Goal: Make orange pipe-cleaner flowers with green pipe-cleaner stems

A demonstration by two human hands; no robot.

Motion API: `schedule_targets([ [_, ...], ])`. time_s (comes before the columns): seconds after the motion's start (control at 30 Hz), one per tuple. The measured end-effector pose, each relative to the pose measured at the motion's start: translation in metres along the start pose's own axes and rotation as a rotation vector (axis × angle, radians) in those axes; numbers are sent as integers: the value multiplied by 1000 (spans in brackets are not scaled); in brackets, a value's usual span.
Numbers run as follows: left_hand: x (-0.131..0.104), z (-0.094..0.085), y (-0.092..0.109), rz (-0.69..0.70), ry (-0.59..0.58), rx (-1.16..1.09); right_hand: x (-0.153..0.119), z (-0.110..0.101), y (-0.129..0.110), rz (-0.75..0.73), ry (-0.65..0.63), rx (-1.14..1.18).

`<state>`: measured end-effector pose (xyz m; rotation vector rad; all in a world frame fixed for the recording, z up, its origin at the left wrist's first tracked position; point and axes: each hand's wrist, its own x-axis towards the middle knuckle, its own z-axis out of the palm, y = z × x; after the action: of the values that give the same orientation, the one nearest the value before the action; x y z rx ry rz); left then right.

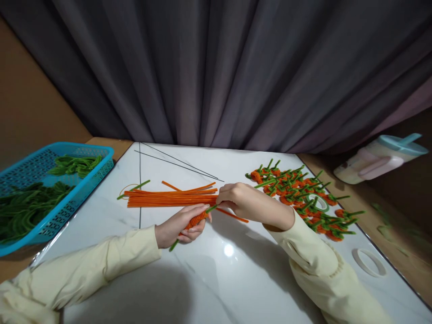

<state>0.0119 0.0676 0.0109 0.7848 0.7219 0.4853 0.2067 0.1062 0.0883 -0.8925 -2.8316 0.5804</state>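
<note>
In my left hand (180, 227) is an orange pipe cleaner coil (196, 220), wound around a green pipe cleaner (173, 245) whose ends stick out on both sides. My left fingers are wrapped round it, just above the table's front half. My right hand (238, 199) is closed in a pinch at the upper end of the green stem; its fingertips are partly hidden. Behind both hands lies a bundle of straight orange pipe cleaners (162, 199). A loose green pipe cleaner (143, 184) rests at the bundle's left end.
Several finished orange and green pieces (290, 186) cover the right side, with a roll of green tape (319, 202) on them. A white ring (369, 263) lies nearer. Thin dark wires (178, 164) lie at the back. A blue basket (110, 157) holds green pipe cleaners; a tumbler (374, 162) stands right.
</note>
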Motion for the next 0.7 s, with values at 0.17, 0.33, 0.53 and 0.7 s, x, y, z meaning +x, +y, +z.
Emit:
schedule_targets([
  [0.17,0,1,0,0,13,14,1,1,0,-3,16,-16],
  [0.33,2,-2,-2,-21,42,1,0,2,1,-19,1,-29],
  [0.53,2,-2,1,-69,44,-80,-19,-26,4,118,-63,16],
  [0.7,5,-5,3,-74,21,-163,-30,-38,0,25,-229,101],
])
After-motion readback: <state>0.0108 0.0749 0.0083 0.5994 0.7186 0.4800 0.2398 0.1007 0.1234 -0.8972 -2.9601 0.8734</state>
